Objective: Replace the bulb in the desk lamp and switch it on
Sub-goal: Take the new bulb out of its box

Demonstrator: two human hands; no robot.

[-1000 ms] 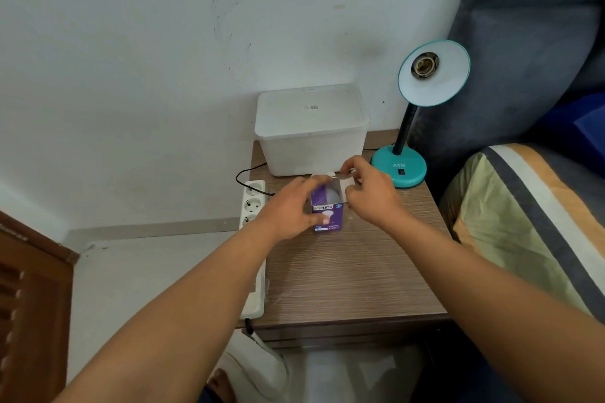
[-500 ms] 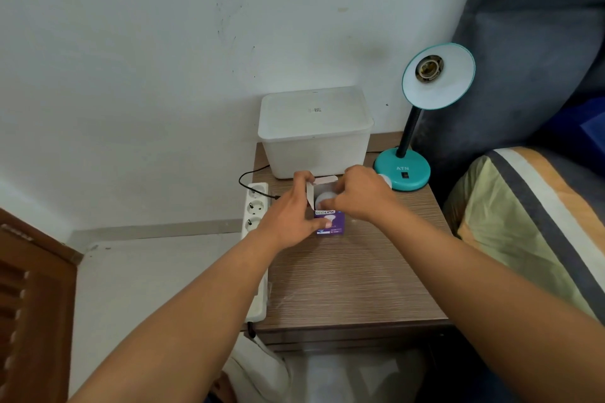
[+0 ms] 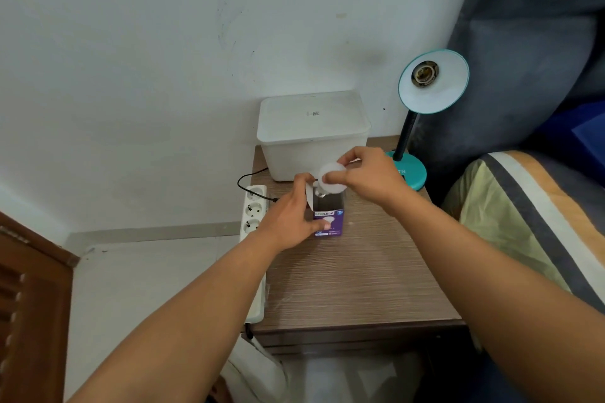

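A small purple bulb box (image 3: 330,222) stands open on the wooden bedside table (image 3: 353,278). My left hand (image 3: 291,216) grips the box's left side. My right hand (image 3: 366,178) pinches a white round bulb (image 3: 332,178) just above the box's open top, with its metal base still at the mouth of the box. The teal desk lamp (image 3: 432,82) stands at the table's back right; its shade faces me and its socket (image 3: 425,73) holds no bulb.
A white lidded plastic bin (image 3: 311,134) sits at the back of the table. A white power strip (image 3: 253,216) with a black cord plugged in lies along the table's left edge. A striped pillow (image 3: 523,222) and dark bedding lie to the right, a wooden door (image 3: 29,304) at lower left.
My right hand has lifted the white bulb up out of the open box. My left hand stays on the box, holding it down.
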